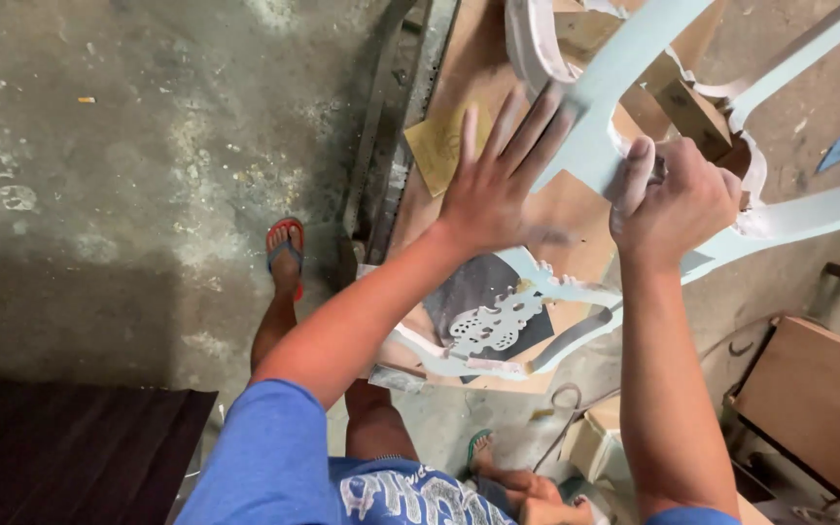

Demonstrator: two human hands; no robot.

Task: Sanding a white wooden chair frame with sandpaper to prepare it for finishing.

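Pale blue carved chair frame [624, 68] lying tipped over a brown table [459, 68], legs and rails running far and right, ornate crest [498, 326] near, above a dark sheet [473, 287]. Left hand [498, 185] spread flat, fingers [527, 122] fully extended across a rail of the frame, palm pressing down, nothing enclosed. Right hand [678, 199] curled into a tight fist just right of the left, thumb up against the same rail; something small and dark apparently pinched inside, kind not discernible. Yellowish sandpaper sheet [444, 146] on the table, just left of the left hand. Judged stiff and moderately light: solid wood, rigid along the rails, awkward in bulk rather than weight. Painted or primed surface dusty, likely a little slick under a dry palm. Carved scrollwork at the crest and thin edge trim judged fragile, prone to chipping; not points for holding. Best hold judged on the plain thick rails and legs, near the joints. Red sandal [286, 243] on concrete floor [99, 194] to the left; wooden boards [819, 399] near right.
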